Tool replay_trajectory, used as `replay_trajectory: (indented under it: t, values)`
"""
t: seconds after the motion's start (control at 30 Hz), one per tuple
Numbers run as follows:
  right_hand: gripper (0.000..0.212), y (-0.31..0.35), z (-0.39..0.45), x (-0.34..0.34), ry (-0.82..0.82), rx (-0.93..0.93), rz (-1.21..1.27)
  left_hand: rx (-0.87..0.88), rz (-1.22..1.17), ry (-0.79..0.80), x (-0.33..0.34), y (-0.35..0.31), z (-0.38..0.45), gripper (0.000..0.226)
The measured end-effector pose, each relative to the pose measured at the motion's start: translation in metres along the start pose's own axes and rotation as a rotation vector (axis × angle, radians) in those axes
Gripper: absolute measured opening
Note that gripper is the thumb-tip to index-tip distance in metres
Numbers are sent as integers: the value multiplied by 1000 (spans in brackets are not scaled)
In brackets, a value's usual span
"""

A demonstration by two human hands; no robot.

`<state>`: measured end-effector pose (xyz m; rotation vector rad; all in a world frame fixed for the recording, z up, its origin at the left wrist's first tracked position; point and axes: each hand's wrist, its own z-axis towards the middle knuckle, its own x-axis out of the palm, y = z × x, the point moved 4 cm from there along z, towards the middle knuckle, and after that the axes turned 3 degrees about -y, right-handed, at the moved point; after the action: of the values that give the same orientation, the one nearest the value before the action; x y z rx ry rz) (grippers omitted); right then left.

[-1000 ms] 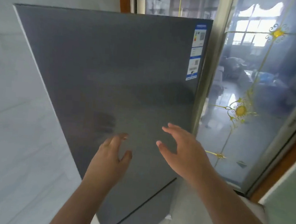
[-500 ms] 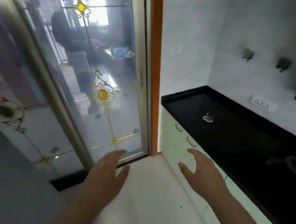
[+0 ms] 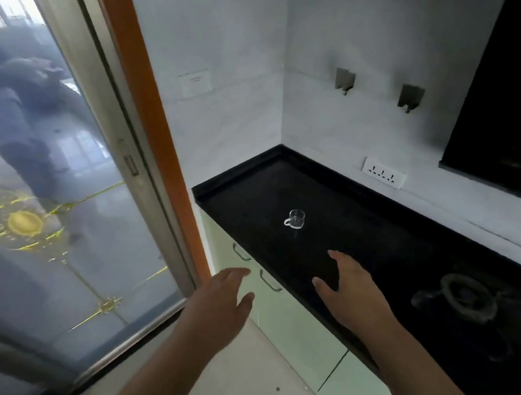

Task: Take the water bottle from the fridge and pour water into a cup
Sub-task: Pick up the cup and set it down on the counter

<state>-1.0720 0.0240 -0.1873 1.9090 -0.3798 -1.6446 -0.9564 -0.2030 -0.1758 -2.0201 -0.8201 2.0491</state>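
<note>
A small clear glass cup (image 3: 295,219) with a handle stands upright on the black countertop (image 3: 246,196), near its left end. My right hand (image 3: 350,289) hovers open over the counter's front edge, a short way in front of the cup, holding nothing. My left hand (image 3: 225,302) is open and empty, lower and to the left, in front of the pale green cabinet doors (image 3: 297,325). The fridge and the water bottle are out of view.
A gas burner (image 3: 466,296) sits in the counter at the right. A glass sliding door (image 3: 45,208) with gold ornaments and an orange frame fills the left. A power strip (image 3: 383,176) and two hooks are on the white wall; a dark panel (image 3: 517,94) hangs upper right.
My view has swung right from the grey fridge door, past the glass door, to the counter with the cup. Both hands stay open and empty in front of me.
</note>
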Motion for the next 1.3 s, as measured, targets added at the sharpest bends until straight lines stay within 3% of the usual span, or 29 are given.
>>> replay_trajectory:
  t: [0.37,0.63,0.9,1.07,1.17,1.3]
  values:
    - [80,-6,179,50,-6,217,-73,204,65,217,59,13,263,52]
    - [83,-20,287,99,107,401,-15,214,98,465,113,28,387,55]
    - [99,-56,362,156,252,424,31,54,-2,601,191,41,441,52]
    - [107,-65,383,185,342,386,16,-65,-127,614,217,43,449,24]
    - [97,-67,386,191,311,393,-4,-103,-203,598,226,45,447,21]
    - [73,-69,375,179,188,418,49,-16,-180,555,222,39,439,18]
